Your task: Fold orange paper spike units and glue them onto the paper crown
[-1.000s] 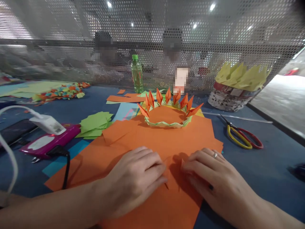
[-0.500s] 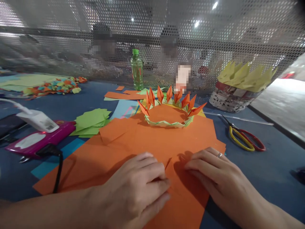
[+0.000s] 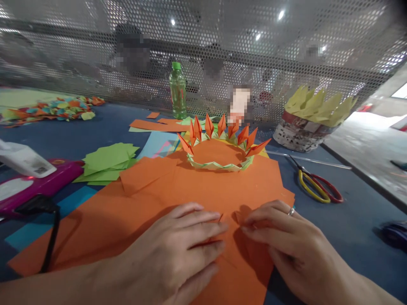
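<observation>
Head: left fingers (image 3: 206,231) and right fingers (image 3: 265,215) lie apart within orange paper's (image 3: 178,186) edges.

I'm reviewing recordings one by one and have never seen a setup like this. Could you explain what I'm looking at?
There is no machine here: a person works with two bare hands. Every picture comes from one camera worn on the head, looking forward and down.

The left hand rests with its fingers over the orange paper. The right hand, wearing a ring, has its fingertips low over it too. Orange against orange, I cannot tell whether either grips a separate piece.

Beyond them sits a pale green ring with orange points. On the blue table also lie scissors, green paper, a bottle and a yellow-topped basket.
</observation>
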`<state>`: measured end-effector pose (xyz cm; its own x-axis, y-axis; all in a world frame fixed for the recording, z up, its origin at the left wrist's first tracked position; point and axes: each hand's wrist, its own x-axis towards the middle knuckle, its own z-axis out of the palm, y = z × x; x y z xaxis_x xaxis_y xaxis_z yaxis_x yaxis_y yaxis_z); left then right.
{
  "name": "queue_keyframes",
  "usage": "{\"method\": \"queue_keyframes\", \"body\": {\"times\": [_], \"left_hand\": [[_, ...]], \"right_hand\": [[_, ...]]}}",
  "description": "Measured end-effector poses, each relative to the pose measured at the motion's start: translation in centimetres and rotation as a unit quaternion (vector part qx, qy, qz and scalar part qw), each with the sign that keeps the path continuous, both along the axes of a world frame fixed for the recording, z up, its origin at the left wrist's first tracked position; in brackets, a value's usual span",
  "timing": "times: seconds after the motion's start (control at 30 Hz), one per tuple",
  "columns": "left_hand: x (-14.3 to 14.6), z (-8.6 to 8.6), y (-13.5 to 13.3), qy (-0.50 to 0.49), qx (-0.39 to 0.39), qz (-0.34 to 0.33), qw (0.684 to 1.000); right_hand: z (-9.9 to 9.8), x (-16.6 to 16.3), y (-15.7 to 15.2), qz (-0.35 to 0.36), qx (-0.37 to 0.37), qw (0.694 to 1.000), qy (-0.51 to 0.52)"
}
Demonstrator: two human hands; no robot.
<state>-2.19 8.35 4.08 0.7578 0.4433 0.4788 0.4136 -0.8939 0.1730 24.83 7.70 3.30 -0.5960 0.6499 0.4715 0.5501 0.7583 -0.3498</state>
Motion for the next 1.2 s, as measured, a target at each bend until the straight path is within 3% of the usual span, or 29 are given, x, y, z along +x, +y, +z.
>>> {"method": "queue_keyframes", "body": {"times": [0.4, 0.6, 0.93, 1.2], "left_hand": [[0.2, -0.4, -0.2, -0.02, -0.017, 0.014, 1.0], [0.6, -0.2, -0.4, -0.028, -0.025, 0.011, 0.999], [1.1, -0.6, -1.1, -0.059, -0.041, 0.043, 0.996], [1.2, -0.2, -1.2, -0.05, -0.012, 0.048, 0.998]], "right_hand": [[0.5, -0.3, -0.2, 0.003, 0.02, 0.999, -0.049], [1.0, -0.6, -0.7, -0.026, 0.062, 0.998, -0.015], [0.8, -2.1, -0.8, 0.055, 0.061, 0.993, -0.083], [1.3, -1.7, -1.0, 0.01, 0.053, 0.996, -0.073]]}}
